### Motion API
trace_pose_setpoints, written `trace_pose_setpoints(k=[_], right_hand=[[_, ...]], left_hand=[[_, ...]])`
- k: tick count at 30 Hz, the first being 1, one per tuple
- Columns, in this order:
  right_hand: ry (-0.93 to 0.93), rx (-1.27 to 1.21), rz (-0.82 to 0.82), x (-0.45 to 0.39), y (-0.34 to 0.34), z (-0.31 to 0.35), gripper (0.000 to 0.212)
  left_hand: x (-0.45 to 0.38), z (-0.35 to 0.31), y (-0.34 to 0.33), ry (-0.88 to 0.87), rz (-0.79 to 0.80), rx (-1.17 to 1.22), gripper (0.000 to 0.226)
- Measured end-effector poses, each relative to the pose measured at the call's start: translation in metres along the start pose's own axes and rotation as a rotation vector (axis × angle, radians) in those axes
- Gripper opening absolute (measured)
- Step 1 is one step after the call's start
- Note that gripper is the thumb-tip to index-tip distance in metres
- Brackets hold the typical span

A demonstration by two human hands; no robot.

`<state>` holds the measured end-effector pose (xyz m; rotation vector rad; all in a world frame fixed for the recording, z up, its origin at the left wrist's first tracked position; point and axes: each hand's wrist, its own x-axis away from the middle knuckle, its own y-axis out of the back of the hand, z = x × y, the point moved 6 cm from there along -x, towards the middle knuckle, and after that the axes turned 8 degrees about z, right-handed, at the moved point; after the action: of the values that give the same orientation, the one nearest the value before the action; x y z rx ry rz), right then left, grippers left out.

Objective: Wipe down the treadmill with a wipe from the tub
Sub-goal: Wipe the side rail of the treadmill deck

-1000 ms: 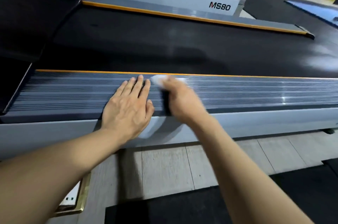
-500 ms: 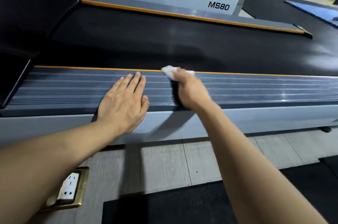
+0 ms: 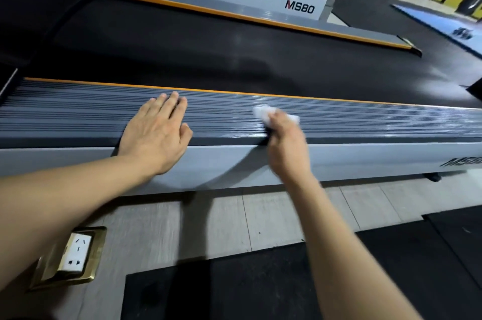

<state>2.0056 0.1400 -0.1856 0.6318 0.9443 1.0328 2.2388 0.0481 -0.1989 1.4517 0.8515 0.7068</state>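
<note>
The treadmill's grey ribbed side rail [image 3: 365, 121] runs across the view, edged with an orange strip, and its black belt [image 3: 234, 58] lies beyond. My right hand [image 3: 285, 144] presses a white wipe [image 3: 263, 112] flat onto the rail, the wipe showing past my fingertips. My left hand [image 3: 156, 134] rests palm down on the rail further left, fingers together and holding nothing. The tub is not in view.
A second treadmill marked MS80 [image 3: 300, 6] stands behind. A brass floor socket [image 3: 75, 257] sits in the grey floor boards at lower left, with black rubber mats [image 3: 234, 288] near my feet. Gym machines stand at the far right back.
My right hand has slid the wipe to the right along the rail, away from my left hand. The left hand stays planted in the same spot.
</note>
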Motion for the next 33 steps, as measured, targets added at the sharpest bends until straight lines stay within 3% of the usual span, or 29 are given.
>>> trace_pose_setpoints(k=[3, 6, 10, 13, 16, 19, 21, 23, 26, 28, 30, 31, 33], right_hand=[[0.180, -0.008, 0.076, 0.018, -0.044, 0.062, 0.052], [0.217, 0.012, 0.140, 0.028, -0.042, 0.052, 0.054], [-0.021, 0.067, -0.027, 0.025, 0.028, -0.052, 0.062], [-0.221, 0.149, -0.026, 0.021, 0.074, -0.123, 0.067], [-0.349, 0.158, -0.089, 0.016, 0.095, -0.145, 0.061], [-0.081, -0.009, 0.009, 0.008, 0.057, -0.094, 0.050], [0.091, -0.019, 0.161, 0.010, 0.024, -0.066, 0.054], [0.160, 0.024, 0.204, 0.002, 0.027, -0.072, 0.053], [-0.127, 0.014, 0.086, -0.018, 0.080, -0.149, 0.041], [-0.449, 0.092, 0.036, -0.020, 0.111, -0.206, 0.046], [-0.541, 0.195, 0.023, -0.025, 0.112, -0.211, 0.053], [-0.462, 0.158, 0.018, -0.032, 0.102, -0.190, 0.054], [-0.125, 0.003, 0.123, -0.048, 0.068, -0.134, 0.053]], left_hand=[[0.002, -0.018, 0.003, -0.036, -0.022, 0.030, 0.079], [-0.005, -0.053, 0.007, -0.162, -0.026, 0.045, 0.075], [-0.017, -0.100, 0.007, -0.276, 0.003, 0.060, 0.079], [-0.027, -0.130, 0.002, -0.320, 0.031, 0.051, 0.080], [-0.044, -0.158, 0.000, -0.315, 0.058, 0.046, 0.071], [-0.067, -0.181, -0.003, -0.279, 0.056, 0.052, 0.067], [-0.081, -0.188, -0.006, -0.247, 0.050, 0.064, 0.082], [-0.088, -0.189, -0.010, -0.210, 0.064, 0.065, 0.091], [-0.089, -0.189, -0.014, -0.155, 0.093, 0.062, 0.087], [-0.088, -0.192, -0.014, -0.144, 0.108, 0.066, 0.085], [-0.088, -0.194, -0.015, -0.146, 0.098, 0.062, 0.084], [-0.088, -0.194, -0.015, -0.148, 0.092, 0.058, 0.083], [-0.087, -0.194, -0.015, -0.151, 0.069, 0.039, 0.079]])
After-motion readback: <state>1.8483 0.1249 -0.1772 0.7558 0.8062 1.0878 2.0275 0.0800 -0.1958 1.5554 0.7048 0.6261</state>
